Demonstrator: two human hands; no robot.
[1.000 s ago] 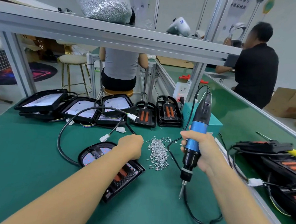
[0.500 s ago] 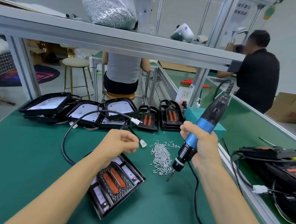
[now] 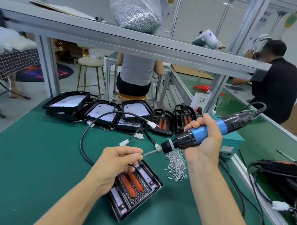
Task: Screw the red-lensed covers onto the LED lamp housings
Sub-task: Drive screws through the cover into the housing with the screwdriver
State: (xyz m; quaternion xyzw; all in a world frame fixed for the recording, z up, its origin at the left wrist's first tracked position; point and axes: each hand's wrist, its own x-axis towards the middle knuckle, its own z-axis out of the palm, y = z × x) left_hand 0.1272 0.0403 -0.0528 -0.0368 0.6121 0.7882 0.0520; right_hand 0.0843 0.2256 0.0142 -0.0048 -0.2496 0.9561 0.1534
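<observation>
A black lamp with a red-lensed cover (image 3: pixel 135 188) lies on the green table in front of me. My left hand (image 3: pixel 117 164) hovers over its far end, fingers pinched on a small screw at the driver's tip. My right hand (image 3: pixel 203 142) grips a blue and black electric screwdriver (image 3: pixel 200 133), held nearly level with its bit pointing left toward my left fingers. A heap of loose silver screws (image 3: pixel 175 164) lies just right of the lamp.
Several open lamp housings (image 3: pixel 100 112) and red-lensed covers (image 3: pixel 162 124) line the table's far edge, with black cables and white plugs (image 3: pixel 124 143) trailing forward. More lamps (image 3: pixel 284 176) sit at right. A teal box (image 3: pixel 231 141) stands behind the driver. People sit beyond.
The screwdriver swung from upright to nearly level, bit pointing left. My left hand lifted off the lamp and pinched a screw at the bit. The lamp now shows its red-lensed side.
</observation>
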